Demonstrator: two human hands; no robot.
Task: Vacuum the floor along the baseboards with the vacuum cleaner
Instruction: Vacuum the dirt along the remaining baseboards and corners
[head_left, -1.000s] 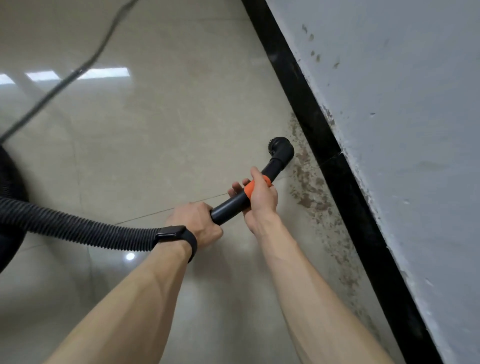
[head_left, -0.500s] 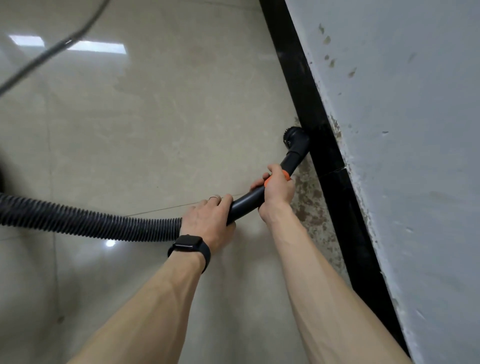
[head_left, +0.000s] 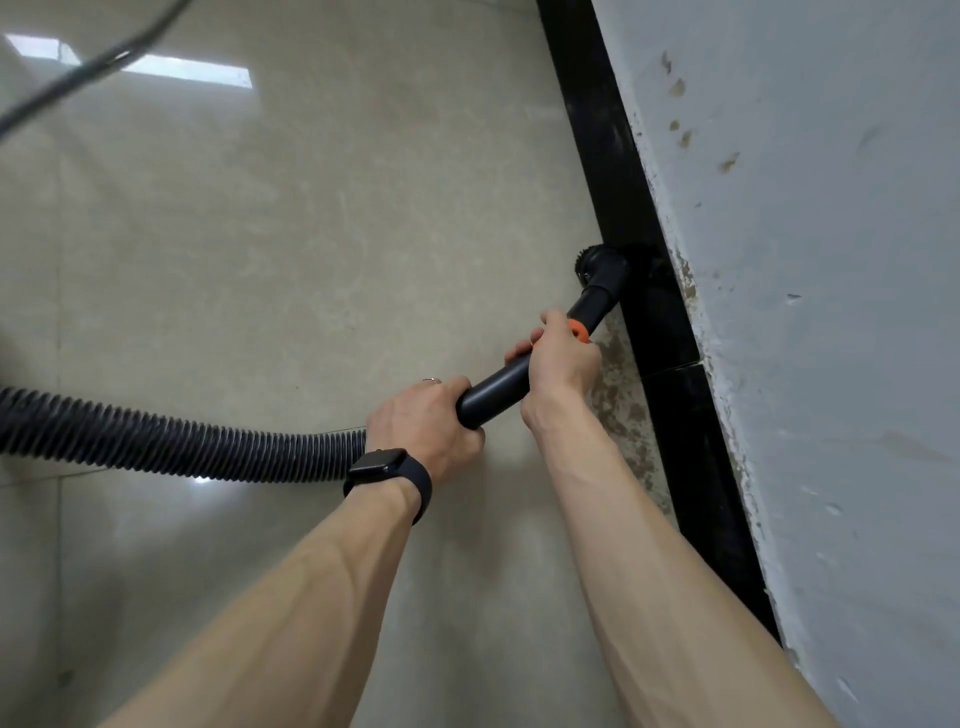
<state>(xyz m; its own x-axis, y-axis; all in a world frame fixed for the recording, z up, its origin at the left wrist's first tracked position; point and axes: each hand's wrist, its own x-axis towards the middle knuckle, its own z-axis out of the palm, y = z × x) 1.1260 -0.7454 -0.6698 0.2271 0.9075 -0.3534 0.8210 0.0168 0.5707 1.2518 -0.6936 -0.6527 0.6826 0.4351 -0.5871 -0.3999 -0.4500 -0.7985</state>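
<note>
A black vacuum wand (head_left: 501, 387) with an orange collar (head_left: 579, 331) ends in a round brush nozzle (head_left: 597, 262). The nozzle sits on the beige tiled floor (head_left: 311, 234), right against the black baseboard (head_left: 639, 249). My left hand (head_left: 426, 426), with a dark watch on the wrist, grips the wand's rear end where the ribbed black hose (head_left: 182, 444) joins it. My right hand (head_left: 561, 364) grips the wand further forward, at the orange collar. Brown dirt stains (head_left: 621, 410) mark the floor along the baseboard beside and behind my right hand.
A grey-white scuffed wall (head_left: 831, 312) rises above the baseboard on the right. A dark power cable (head_left: 88, 75) crosses the top left corner. The hose runs off the left edge of the view.
The nozzle has moved from the stained floor a little off the wall up against the baseboard and forward along it. Both hands kept their grip. The vacuum's black body has left the view.
</note>
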